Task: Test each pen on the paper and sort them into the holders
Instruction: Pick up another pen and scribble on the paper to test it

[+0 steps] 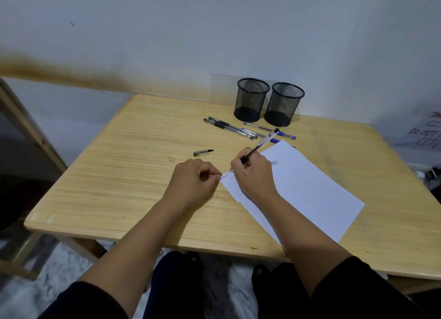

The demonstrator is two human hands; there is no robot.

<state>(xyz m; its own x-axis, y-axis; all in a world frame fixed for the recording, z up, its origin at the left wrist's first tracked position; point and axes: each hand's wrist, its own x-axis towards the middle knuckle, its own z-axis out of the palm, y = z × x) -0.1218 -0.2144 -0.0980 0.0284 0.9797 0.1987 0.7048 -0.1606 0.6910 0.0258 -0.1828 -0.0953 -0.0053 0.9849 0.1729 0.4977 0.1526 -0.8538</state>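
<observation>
A white sheet of paper [303, 189] lies at an angle on the wooden table [124, 175]. My right hand [253, 173] grips a black pen [259, 145], its tip touching the paper's near-left corner beside a short written word. My left hand [193, 185] is curled, its fingertips pinning that corner of the paper. A loose black pen cap [202, 152] lies on the table to the left. Several black and blue pens [241, 129] lie in a group in front of two black mesh holders [252, 100], [284, 104], both with no pens visible inside.
The table stands against a white wall. A paper sign with handwriting [427, 132] hangs at the far right. A wooden frame [21, 127] stands to the left of the table. My knees in dark trousers show below the front edge.
</observation>
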